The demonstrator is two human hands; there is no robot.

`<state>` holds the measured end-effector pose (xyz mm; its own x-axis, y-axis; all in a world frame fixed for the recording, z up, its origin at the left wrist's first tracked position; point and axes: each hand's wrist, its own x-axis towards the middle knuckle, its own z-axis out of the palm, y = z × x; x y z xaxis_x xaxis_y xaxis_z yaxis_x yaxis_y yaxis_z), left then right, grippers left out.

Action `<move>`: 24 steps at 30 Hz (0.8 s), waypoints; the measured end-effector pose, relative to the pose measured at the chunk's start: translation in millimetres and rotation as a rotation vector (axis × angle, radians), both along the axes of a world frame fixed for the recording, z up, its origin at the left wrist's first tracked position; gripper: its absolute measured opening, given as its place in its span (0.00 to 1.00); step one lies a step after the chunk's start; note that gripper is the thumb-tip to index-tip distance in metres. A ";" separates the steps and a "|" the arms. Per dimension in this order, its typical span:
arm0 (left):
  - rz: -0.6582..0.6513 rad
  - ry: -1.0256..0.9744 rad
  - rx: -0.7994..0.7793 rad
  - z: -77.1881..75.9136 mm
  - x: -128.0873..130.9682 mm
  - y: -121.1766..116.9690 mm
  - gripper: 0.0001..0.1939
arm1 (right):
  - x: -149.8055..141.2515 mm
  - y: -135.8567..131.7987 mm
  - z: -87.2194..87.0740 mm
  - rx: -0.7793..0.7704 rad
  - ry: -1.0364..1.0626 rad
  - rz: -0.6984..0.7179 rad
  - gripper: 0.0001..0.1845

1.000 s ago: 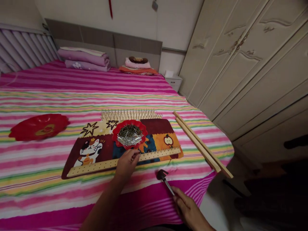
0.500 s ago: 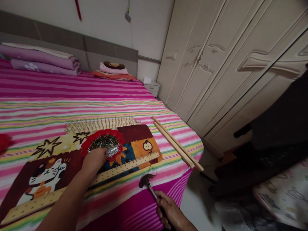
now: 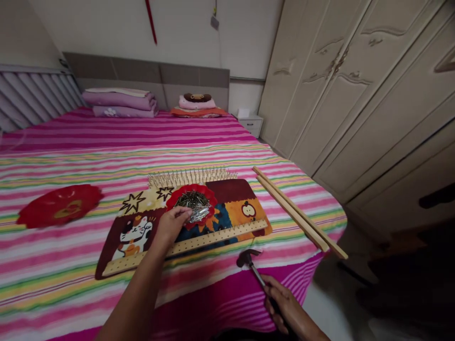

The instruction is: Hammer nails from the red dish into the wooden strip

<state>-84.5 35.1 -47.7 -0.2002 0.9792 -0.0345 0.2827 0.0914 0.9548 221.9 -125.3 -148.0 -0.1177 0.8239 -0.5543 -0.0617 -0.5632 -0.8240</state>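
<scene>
My left hand (image 3: 171, 224) reaches over the cartoon cat mat (image 3: 138, 227), its fingers curled into the pile of small metal nails (image 3: 194, 202) in a red scalloped dish (image 3: 209, 195). Whether a nail is pinched I cannot see. Just below the hand lies a wooden strip with a row of holes (image 3: 213, 238). A second strip studded with upright nails (image 3: 192, 176) lies behind the dish. My right hand (image 3: 284, 308) grips the handle of a small hammer (image 3: 250, 263), whose head rests on the striped bedsheet near the bed's front edge.
Two long bare wooden strips (image 3: 296, 214) lie diagonally at the bed's right corner. A second red dish (image 3: 59, 204) sits at the left. Folded purple bedding (image 3: 119, 101) and a small pillow pile (image 3: 197, 103) are by the headboard. Cream wardrobe doors (image 3: 355, 90) stand to the right.
My left hand went from the holed strip up to the nail dish and stays there. The view swung right and then back. My right hand keeps hold of the hammer.
</scene>
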 end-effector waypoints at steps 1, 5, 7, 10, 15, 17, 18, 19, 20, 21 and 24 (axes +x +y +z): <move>0.003 -0.137 -0.017 1.0 -0.1 -4.7 0.15 | -0.7 0.2 1.8 -0.005 -0.007 -0.009 0.31; 0.028 -0.447 -0.094 6.1 3.6 -24.2 0.20 | -2.8 1.6 7.8 -0.025 -0.020 -0.012 0.32; 0.056 -0.518 -0.111 7.8 5.8 -30.9 0.21 | -2.9 1.9 9.3 -0.033 -0.015 -0.011 0.32; 0.102 -0.563 -0.096 7.0 7.9 -36.0 0.22 | -2.4 1.5 11.1 -0.044 -0.010 -0.009 0.32; 0.149 -0.505 -0.043 0.7 6.5 -41.4 0.22 | -2.7 1.3 16.1 -0.034 -0.006 0.000 0.30; 0.143 -0.507 -0.081 -1.5 5.2 -45.5 0.20 | -2.9 1.9 17.4 -0.043 -0.006 0.003 0.29; 0.135 -0.514 -0.103 -2.5 4.6 -48.0 0.20 | -2.8 2.1 17.7 -0.047 -0.005 0.004 0.29; 0.126 -0.520 -0.118 -3.5 4.2 -50.5 0.21 | -2.6 2.3 17.7 -0.051 -0.006 0.004 0.29; 0.116 -0.520 -0.128 -4.6 4.0 -53.1 0.22 | -2.4 2.4 17.5 -0.053 -0.007 0.004 0.29; 0.109 -0.510 -0.133 -5.9 4.0 -55.4 0.23 | -2.1 2.5 17.2 -0.054 -0.007 0.004 0.29; 0.097 -0.406 -0.145 -10.0 5.5 -61.1 0.24 | -1.6 2.3 16.6 -0.059 -0.001 -0.001 0.29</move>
